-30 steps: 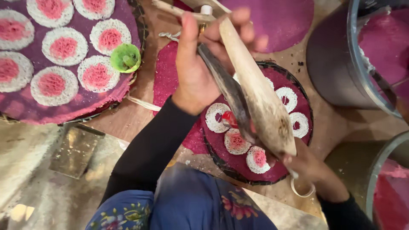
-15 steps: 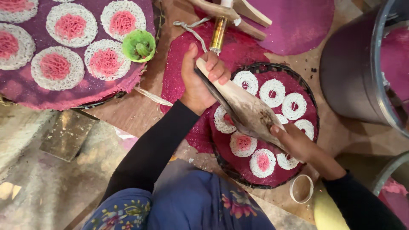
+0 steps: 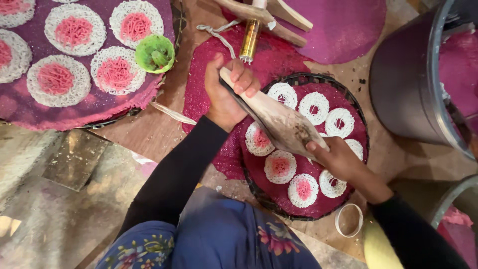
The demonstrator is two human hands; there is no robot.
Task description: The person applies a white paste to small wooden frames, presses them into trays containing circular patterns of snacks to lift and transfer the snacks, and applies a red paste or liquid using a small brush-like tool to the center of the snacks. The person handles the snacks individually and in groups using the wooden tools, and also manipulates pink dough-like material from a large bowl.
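My left hand (image 3: 230,93) grips the narrow handle end of a wooden press (image 3: 278,119). My right hand (image 3: 336,158) holds its wide end, fingers under the edge. The press hangs tilted over a round woven tray (image 3: 259,192) covered by a dark pink mat. On that mat lie several round white noodle nests (image 3: 280,167), some with pink centres, some hollow rings. The press hides part of the tray's middle.
A second, larger tray (image 3: 84,112) with pink-centred nests sits at top left, a small green bowl (image 3: 155,54) on its edge. A brass-and-wood press stand (image 3: 251,30) lies at the top. Large metal pots (image 3: 408,84) stand right. A white ring (image 3: 348,220) lies near my right wrist.
The press has dropped lower and tilted flatter over the small tray. My hands have shifted with it, and more white nests show on the tray's far side.
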